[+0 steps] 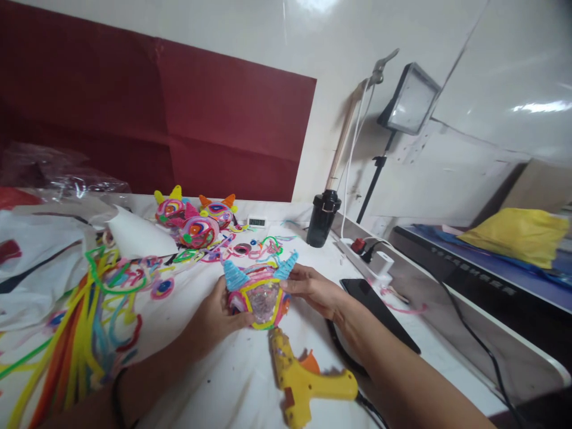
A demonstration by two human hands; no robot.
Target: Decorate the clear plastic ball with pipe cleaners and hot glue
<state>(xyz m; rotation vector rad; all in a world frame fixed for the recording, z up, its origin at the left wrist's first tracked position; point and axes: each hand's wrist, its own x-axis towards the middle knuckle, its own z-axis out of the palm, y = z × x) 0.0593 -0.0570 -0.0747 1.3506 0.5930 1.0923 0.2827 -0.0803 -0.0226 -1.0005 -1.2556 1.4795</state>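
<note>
The white table (201,375) sits under the yellow glue gun (306,384). Left of the gun is a big bunch of fuzzy sticks (74,351). Right of the gun, past the right arm, lies a flat black slab (379,316).

Just past the gun's tip, the left hand (223,310) and right hand (315,289) hold a horned ball (263,301) between them, one hand on each side. I can't tell if the gun's tip touches it. Farther past the gun, three other horned balls (200,231) stand close together.

The held ball looks mostly made to me. Both blue horns (236,276) are on, bright fuzz goes round the patch, and a yellow line (247,305) edges it. The see-through patch (264,302) is bare, so that looks like the part left. Its far side is hidden.

The patch faces back toward the gun and the person. The horns point up and out. The ball is nearly round, so no long way shows clearly.
</note>
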